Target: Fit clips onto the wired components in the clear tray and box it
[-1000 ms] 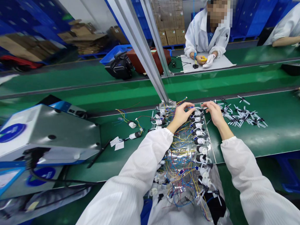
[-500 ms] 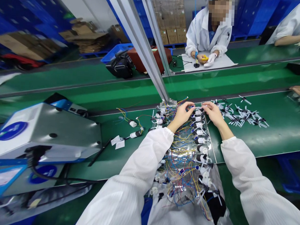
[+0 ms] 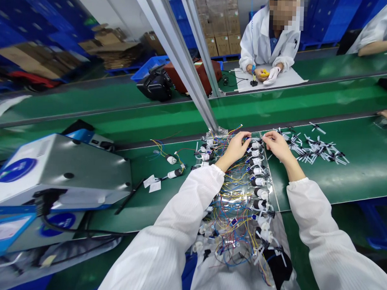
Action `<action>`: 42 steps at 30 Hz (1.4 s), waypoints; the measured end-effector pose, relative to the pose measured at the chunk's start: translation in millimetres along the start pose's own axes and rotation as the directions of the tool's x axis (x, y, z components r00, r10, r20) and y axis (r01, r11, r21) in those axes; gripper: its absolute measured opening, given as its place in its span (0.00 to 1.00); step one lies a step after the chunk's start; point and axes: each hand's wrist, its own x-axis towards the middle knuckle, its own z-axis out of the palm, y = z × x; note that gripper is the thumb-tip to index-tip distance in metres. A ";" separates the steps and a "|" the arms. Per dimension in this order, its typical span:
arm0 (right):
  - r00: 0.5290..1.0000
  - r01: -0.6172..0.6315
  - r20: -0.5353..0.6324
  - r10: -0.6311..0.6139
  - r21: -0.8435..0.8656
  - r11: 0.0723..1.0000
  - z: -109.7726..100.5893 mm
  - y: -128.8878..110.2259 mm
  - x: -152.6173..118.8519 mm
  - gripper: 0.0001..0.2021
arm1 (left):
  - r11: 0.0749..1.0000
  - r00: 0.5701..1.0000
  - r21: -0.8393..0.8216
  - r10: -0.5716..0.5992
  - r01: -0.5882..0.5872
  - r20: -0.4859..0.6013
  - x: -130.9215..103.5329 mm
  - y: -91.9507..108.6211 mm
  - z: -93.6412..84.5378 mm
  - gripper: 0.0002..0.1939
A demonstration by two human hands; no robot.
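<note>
Several small white-and-black cylindrical parts [image 3: 258, 181] with thin coloured wires lie in a column on clear plastic trays [image 3: 234, 192]. At the far end of that column, my left hand [image 3: 237, 147] has its fingers closed on something I cannot make out, beside the topmost part. My right hand [image 3: 276, 145] is just right of it, thumb and fingertips pinched at the tray's far right corner; what they hold is too small to name. Another row of wired parts [image 3: 206, 156] lies left of my left hand. White strips with black pieces [image 3: 320, 149] are heaped to the right.
A grey and blue machine [image 3: 94, 171] stands at the left. Two loose wired parts [image 3: 174, 174] and white labels [image 3: 154, 186] lie between it and the trays. A metal post [image 3: 195, 86] rises behind the trays. Across the green divider, a person in white [image 3: 269, 46] holds something yellow.
My right hand has shifted slightly right, away from my left hand, its fingertips drawn closer together. My left hand has barely moved.
</note>
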 end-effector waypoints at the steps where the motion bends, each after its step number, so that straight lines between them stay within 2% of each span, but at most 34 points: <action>1: 1.000 0.024 0.021 -0.023 -0.032 0.999 -0.2 -0.2 -0.6 0.18 | 1.000 1.000 -0.026 -0.015 0.015 0.009 -0.3 -0.2 0.1 0.12; 4: 0.988 0.111 0.123 -0.095 -0.137 0.984 -1.7 -1.6 -2.9 0.16 | 0.986 0.995 -0.139 -0.085 0.092 0.057 -1.5 -0.7 1.3 0.14; 7: 0.961 0.185 0.232 -0.148 -0.148 0.972 -4.4 -2.8 -3.9 0.11 | 0.990 0.994 -0.112 -0.076 0.085 0.080 0.3 6.9 1.0 0.14; 10: 0.954 0.206 0.256 -0.157 -0.179 0.962 -6.2 -2.1 -3.5 0.11 | 0.999 0.996 -0.007 -0.032 0.033 0.080 5.2 34.7 -9.9 0.15; 12: 0.958 0.224 0.234 -0.164 -0.259 0.939 -6.6 -0.8 -3.3 0.12 | 1.000 0.996 0.024 -0.013 0.011 0.087 6.5 65.4 -30.2 0.14; 14: 0.955 0.251 0.235 -0.179 -0.324 0.912 -6.5 0.3 -3.3 0.13 | 0.997 0.995 0.052 0.044 -0.049 0.095 3.0 100.0 -64.0 0.14; 16: 0.956 0.254 0.231 -0.183 -0.330 0.909 -6.0 0.6 -2.9 0.15 | 0.988 0.992 0.097 0.118 -0.120 0.033 -7.7 129.6 -110.1 0.20; 18: 0.963 0.241 0.196 -0.186 -0.311 0.920 -4.8 -0.1 -1.9 0.19 | 0.982 0.968 0.122 0.164 -0.143 -0.188 -27.0 146.2 -162.7 0.24; 20: 0.969 0.241 0.129 -0.210 -0.309 0.920 -3.4 -1.3 -0.7 0.20 | 0.985 0.880 0.118 0.162 -0.122 -0.445 -55.4 145.3 -214.1 0.21; 21: 0.968 0.250 0.093 -0.233 -0.320 0.914 -2.7 -1.8 -0.1 0.20 | 0.987 0.836 0.123 0.150 -0.099 -0.528 -72.5 138.2 -236.8 0.17; 23: 0.955 0.285 0.028 -0.295 -0.358 0.889 -1.5 -2.6 1.1 0.19 | 0.979 0.782 0.206 0.126 0.002 -0.610 -110.6 113.9 -271.4 0.11; 24: 0.944 0.305 -0.002 -0.331 -0.377 0.874 -0.8 -2.9 1.5 0.17 | 0.955 0.784 0.281 0.101 0.097 -0.613 -130.4 98.5 -282.0 0.11; 25: 0.931 0.324 -0.029 -0.363 -0.389 0.862 0.2 -3.2 1.8 0.16 | 0.912 0.808 0.361 0.061 0.193 -0.586 -149.6 82.2 -287.6 0.10; 26: 0.921 0.337 -0.053 -0.386 -0.391 0.856 1.5 -3.7 1.8 0.15 | 0.859 0.855 0.439 0.004 0.262 -0.519 -167.3 66.1 -288.5 0.11; 28: 0.909 0.348 -0.095 -0.406 -0.363 0.864 5.4 -5.9 0.6 0.14 | 0.763 0.944 0.576 -0.136 0.293 -0.300 -194.7 37.4 -278.7 0.18; 30: 0.907 0.348 -0.123 -0.402 -0.318 0.882 10.2 -10.3 -2.9 0.13 | 0.684 0.948 0.659 -0.268 0.311 -0.169 -207.8 16.8 -261.5 0.24; 31: 0.907 0.349 -0.129 -0.401 -0.300 0.888 12.3 -13.3 -5.6 0.13 | 0.659 0.941 0.687 -0.318 0.306 -0.114 -208.8 9.9 -253.7 0.24; 33: 0.904 0.359 -0.132 -0.406 -0.281 0.890 14.8 -20.8 -12.0 0.12 | 0.643 0.934 0.712 -0.354 0.282 -0.050 -201.5 2.9 -245.7 0.20; 34: 0.903 0.364 -0.129 -0.410 -0.276 0.890 15.1 -25.6 -15.4 0.12 | 0.648 0.939 0.711 -0.339 0.273 -0.051 -194.3 2.7 -246.7 0.17; 36: 0.904 0.372 -0.114 -0.411 -0.263 0.890 14.8 -37.7 -21.6 0.13 | 0.688 0.960 0.673 -0.245 0.272 -0.138 -175.1 9.7 -258.8 0.15; 38: 0.908 0.382 -0.091 -0.410 -0.227 0.896 16.8 -55.1 -26.6 0.13 | 0.775 0.952 0.576 -0.106 0.260 -0.288 -150.8 28.0 -279.4 0.18; 40: 0.907 0.407 -0.050 -0.418 -0.154 0.901 25.6 -78.6 -30.9 0.13 | 0.885 0.914 0.430 0.012 0.179 -0.406 -122.6 59.6 -299.1 0.21; 42: 0.893 0.450 0.026 -0.449 -0.064 0.891 44.8 -106.7 -36.1 0.15 | 0.944 0.887 0.326 0.119 0.038 -0.447 -92.6 103.9 -309.1 0.24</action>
